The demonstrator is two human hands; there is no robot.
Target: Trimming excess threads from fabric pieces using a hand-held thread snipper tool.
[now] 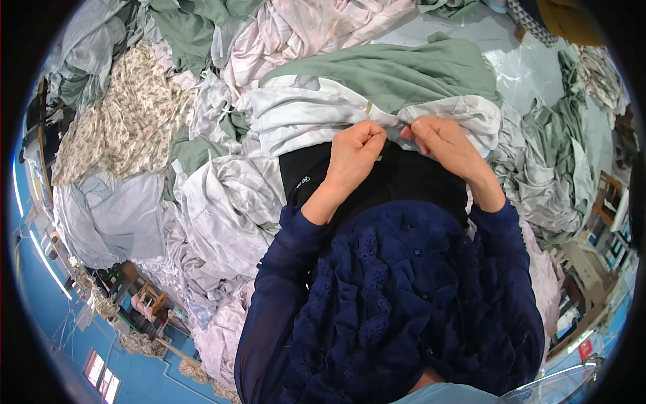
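A bundle of cloth lies across my black-clad lap, with a green part [431, 71] on the far side and a white, faintly patterned part [306, 111] on the near side. My left hand [356, 151] is closed in a pinch on the near edge of the white cloth. Just to its right, my right hand [447, 145] pinches the same edge, its thumb and fingertips drawn together. A short stretch of white edge runs between the two hands. What lies inside the finger tips is hidden. A small tan strip [369, 108] shows on the white cloth beyond my left hand.
Heaps of cloth surround me: a floral beige piece [128, 114] and pale grey cloth [111, 215] at left, pink-white cloth [303, 34] at the back, green and white cloth [558, 161] at right. Grey floor [531, 67] shows at the far right. Wooden stools [609, 198] stand at the right edge.
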